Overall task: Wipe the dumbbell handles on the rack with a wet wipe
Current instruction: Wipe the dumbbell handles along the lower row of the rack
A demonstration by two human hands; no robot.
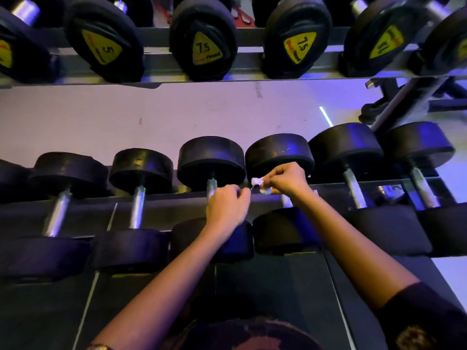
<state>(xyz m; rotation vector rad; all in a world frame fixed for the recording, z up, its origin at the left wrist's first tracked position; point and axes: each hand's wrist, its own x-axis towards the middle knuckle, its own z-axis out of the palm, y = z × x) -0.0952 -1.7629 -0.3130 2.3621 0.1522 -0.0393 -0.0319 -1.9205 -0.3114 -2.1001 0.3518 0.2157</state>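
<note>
Black dumbbells with steel handles lie in a row on the lower rack shelf [151, 195]. My right hand [285, 179] pinches a small white wet wipe [257, 182] above the handle of the dumbbell [279, 154] right of centre; that handle [286, 200] is mostly hidden by my wrist. My left hand [227, 208] hovers over the neighbouring dumbbell's handle [211, 185], fingers curled, its fingertips close to the wipe's edge; whether they pinch it is unclear.
An upper shelf [156, 78] carries dumbbells with yellow labels marked 5 and 7.5. More dumbbells flank both sides on the lower shelf. A pale wall lies behind. Dark gym equipment [409, 97] stands at the right. Dark floor mats lie below.
</note>
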